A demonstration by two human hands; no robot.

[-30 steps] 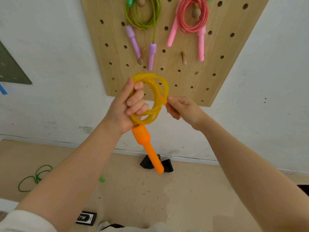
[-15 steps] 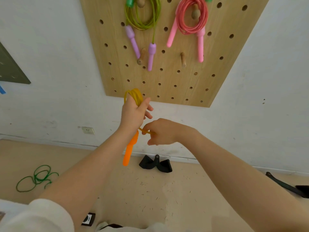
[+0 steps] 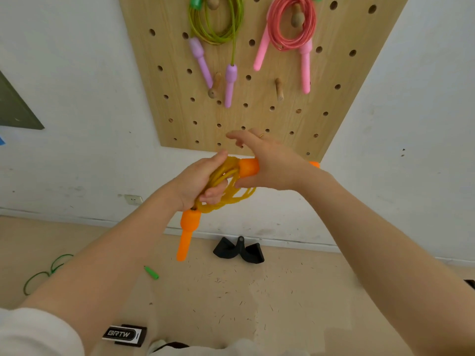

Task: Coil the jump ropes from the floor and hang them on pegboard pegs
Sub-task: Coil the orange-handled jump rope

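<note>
A person's left hand (image 3: pixel 198 181) grips a coiled yellow rope (image 3: pixel 226 187) in front of a wooden pegboard (image 3: pixel 257 119), one orange handle (image 3: pixel 187 233) hanging down toward 6 o'clock. The right hand (image 3: pixel 270 163), thumb under and fingers spread loosely, holds the second orange handle (image 3: pixel 248 167), whose long axis lies level from 9 to 3 o'clock. Two free pegs stand at 12 o'clock above the hands: the left peg (image 3: pixel 215 86) is nearer the coil-bearing left hand, the right peg (image 3: pixel 279 89) is above the right hand. A green rope (image 3: pixel 216 24) and a pink rope (image 3: pixel 293 24) already hang higher; another green rope (image 3: pixel 46 272) lies on the floor (image 3: pixel 282 291) at 8 o'clock.
</note>
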